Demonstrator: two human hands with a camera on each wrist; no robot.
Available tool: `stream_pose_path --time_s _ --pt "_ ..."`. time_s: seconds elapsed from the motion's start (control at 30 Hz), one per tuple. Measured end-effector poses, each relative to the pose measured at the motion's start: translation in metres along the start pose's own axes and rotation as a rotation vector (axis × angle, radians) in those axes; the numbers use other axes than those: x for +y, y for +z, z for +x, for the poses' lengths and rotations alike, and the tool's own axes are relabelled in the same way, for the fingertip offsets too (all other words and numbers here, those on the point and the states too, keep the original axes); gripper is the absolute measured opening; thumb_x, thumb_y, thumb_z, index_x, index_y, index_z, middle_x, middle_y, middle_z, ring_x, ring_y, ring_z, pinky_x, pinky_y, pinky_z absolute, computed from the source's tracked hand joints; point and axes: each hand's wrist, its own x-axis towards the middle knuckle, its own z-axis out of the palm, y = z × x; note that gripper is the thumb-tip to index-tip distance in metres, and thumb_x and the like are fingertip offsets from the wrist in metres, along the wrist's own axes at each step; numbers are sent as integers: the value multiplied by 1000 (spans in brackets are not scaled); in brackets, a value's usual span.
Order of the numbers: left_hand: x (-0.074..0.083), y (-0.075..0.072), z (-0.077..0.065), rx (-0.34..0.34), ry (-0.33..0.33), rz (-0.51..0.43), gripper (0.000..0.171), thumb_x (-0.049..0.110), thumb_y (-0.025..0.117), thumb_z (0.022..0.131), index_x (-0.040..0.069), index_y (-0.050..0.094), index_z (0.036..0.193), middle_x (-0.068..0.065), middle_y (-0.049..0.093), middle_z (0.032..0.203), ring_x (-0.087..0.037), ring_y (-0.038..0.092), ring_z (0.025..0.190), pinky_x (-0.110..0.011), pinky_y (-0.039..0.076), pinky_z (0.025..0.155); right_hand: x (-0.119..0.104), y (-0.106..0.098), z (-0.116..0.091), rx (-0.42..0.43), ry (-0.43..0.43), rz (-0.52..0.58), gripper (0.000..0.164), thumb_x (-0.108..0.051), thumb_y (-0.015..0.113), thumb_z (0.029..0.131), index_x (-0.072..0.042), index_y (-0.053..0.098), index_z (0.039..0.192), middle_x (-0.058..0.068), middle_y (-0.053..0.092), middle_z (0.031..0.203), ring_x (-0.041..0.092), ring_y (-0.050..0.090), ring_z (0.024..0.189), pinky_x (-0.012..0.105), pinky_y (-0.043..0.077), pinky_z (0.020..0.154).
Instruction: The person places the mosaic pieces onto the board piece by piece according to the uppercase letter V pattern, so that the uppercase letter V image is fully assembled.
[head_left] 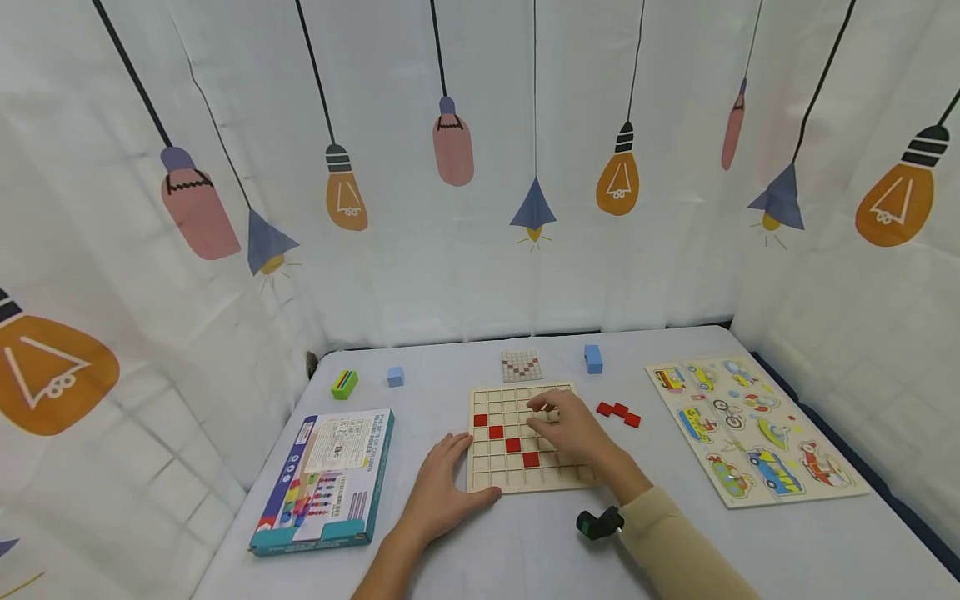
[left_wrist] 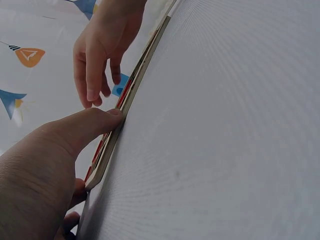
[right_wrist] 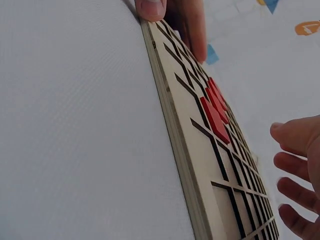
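Observation:
A wooden grid board (head_left: pixel 487 475) lies on the table, several red square tiles (head_left: pixel 512 445) set along a diagonal of its cells. My left hand (head_left: pixel 444 492) holds the board's near left corner, with the thumb along the near edge and the fingers at the left side. In the left wrist view that thumb (left_wrist: pixel 95 125) presses on the edge. Over the right part of the grid hovers my right hand (head_left: pixel 566 425), fingers loosely bent. The right wrist view shows its fingers (right_wrist: pixel 295 165) spread, with nothing between them.
Loose red tiles (head_left: pixel 620 409) lie right of the board. Behind it is a small pattern card (head_left: pixel 521 367), with blue blocks (head_left: pixel 593 359) and a green-yellow block (head_left: pixel 344 384) further out. A boxed set (head_left: pixel 322 483) lies left, a vehicle picture puzzle (head_left: pixel 757 429) right.

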Motion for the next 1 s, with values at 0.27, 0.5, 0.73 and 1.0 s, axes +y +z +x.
stream_pose_path --time_s 0.27,0.5,0.73,1.0 --pt "0 0 1 3 7 -2 107 73 92 76 17 58 161 -3 56 169 -37 36 168 -69 35 132 6 -13 -5 34 32 -17 34 -27 81 103 -16 78 135 -2 76 130 23 63 125 51 61 108" --pt "0 0 0 0 -5 1 108 73 92 75 17 58 161 -3 56 170 -36 35 168 -69 35 133 15 -24 -9 38 75 -25 36 -29 81 103 -16 76 137 0 75 132 25 63 128 53 59 110" --pt "2 0 0 0 -11 -8 108 72 93 75 17 58 161 -3 56 170 -37 35 168 -69 35 133 32 -37 -10 67 56 -77 34 -26 81 103 -12 78 134 5 77 130 30 63 128 55 57 108" --pt "2 0 0 -3 -10 -6 108 71 93 75 17 58 161 -3 55 171 -36 35 169 -69 35 133 48 -53 -15 122 56 -122 32 -24 82 103 -12 79 132 5 77 127 28 62 113 42 55 95"
